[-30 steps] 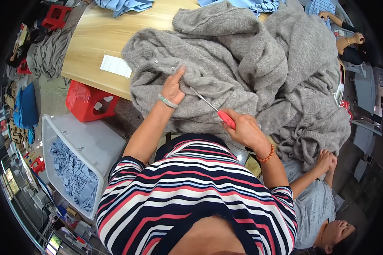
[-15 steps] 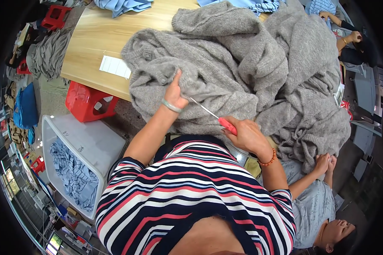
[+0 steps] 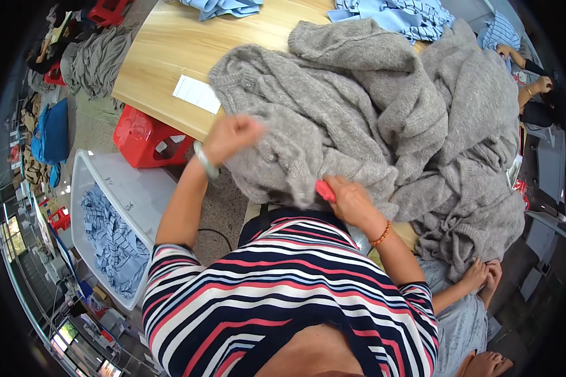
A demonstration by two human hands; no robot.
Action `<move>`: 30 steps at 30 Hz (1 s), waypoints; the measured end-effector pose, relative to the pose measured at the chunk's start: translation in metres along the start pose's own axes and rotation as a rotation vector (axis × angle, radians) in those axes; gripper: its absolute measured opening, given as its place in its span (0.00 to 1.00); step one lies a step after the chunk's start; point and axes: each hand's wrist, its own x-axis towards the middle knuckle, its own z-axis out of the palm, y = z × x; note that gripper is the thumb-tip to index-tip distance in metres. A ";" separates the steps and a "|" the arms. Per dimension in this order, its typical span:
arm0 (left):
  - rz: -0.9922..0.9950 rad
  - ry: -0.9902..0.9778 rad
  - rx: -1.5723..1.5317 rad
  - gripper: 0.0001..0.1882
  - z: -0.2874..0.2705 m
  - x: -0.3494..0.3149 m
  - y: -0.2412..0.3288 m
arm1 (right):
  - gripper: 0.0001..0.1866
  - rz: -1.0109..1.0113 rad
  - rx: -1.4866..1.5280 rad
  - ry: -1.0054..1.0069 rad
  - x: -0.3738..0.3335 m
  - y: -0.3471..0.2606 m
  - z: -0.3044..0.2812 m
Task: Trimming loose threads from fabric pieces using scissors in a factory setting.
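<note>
- At the far left, a blue bundle (image 3: 51, 135) is seen on the floor, with a pile of grey cloth (image 3: 97, 63) lying a little farther off
- Nearer, a white bin (image 3: 146, 191) is partly filled with blue checked cloth (image 3: 114, 242); just beyond it a red stool (image 3: 135, 135) is placed by the table (image 3: 163, 56)
- On the table's left part a white paper strip (image 3: 196, 94) is laid, close to the garment's edge
- The left hand (image 3: 233, 135), with a pale bangle (image 3: 205, 161) worn at the wrist, is raised at the garment's left edge; it is blurred and its fingers look bent, but whether anything is held or touched cannot be told
- Between the two hands the grey knit garment (image 3: 283, 141) is spread in folds, right of the left hand and reaching left of and beyond the right
- By the garment's near edge a red-handled tool (image 3: 324, 191) is gripped in the closed right hand (image 3: 352, 202); its far end cannot be made out
- Farther right, more grey knit cloth (image 3: 475, 135) is heaped, and at its near edge a co-worker's hands (image 3: 484, 274) are held together
</note>
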 end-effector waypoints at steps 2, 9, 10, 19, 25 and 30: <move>-0.047 0.361 -0.332 0.12 -0.008 0.044 -0.004 | 0.26 -0.032 -0.121 -0.064 0.000 -0.007 0.003; -0.223 0.522 -0.618 0.08 -0.012 0.156 -0.100 | 0.27 -0.034 -0.092 0.047 -0.004 -0.026 -0.017; -0.228 0.513 -0.620 0.08 -0.008 0.158 -0.095 | 0.27 0.009 -0.047 0.073 -0.005 -0.025 -0.022; 0.101 0.251 -0.609 0.05 0.001 0.143 -0.039 | 0.21 0.225 0.084 0.171 0.043 -0.038 -0.071; 0.179 0.238 -0.761 0.04 -0.002 0.142 -0.044 | 0.19 0.116 0.013 0.151 0.087 -0.035 -0.072; 0.169 0.295 -0.851 0.08 -0.038 0.159 -0.041 | 0.19 0.140 0.026 0.160 0.092 -0.024 -0.063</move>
